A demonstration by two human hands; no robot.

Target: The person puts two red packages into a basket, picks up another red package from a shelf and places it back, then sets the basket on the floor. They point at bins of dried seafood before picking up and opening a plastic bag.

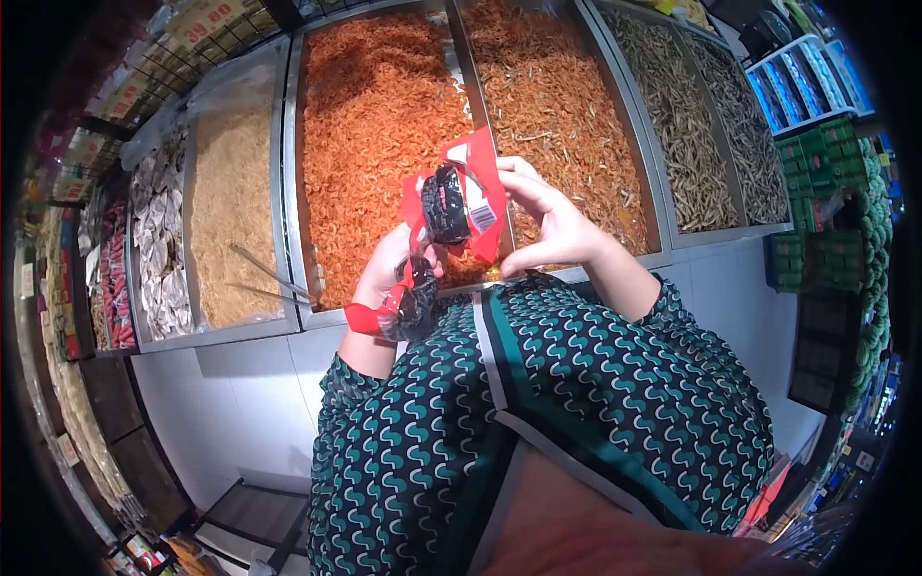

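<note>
My right hand (pixel 545 216) holds up a red-edged clear packet (pixel 459 200) with dark contents and a white barcode label, pinched at its right side. My left hand (pixel 392 264) touches the packet's lower left corner and also grips a second, similar red packet (pixel 399 305) that hangs lower, near my chest. Both packets are in front of the metal bins of dried shrimp (pixel 384 125).
A slanted counter of steel bins (pixel 288 182) holds orange dried shrimp, pale shredded goods (pixel 229 206), dried fish (pixel 687 125) and white pieces (pixel 158 235). Metal tongs (pixel 264 278) lie in the pale bin. Shelves of green packages (pixel 826 173) stand at right.
</note>
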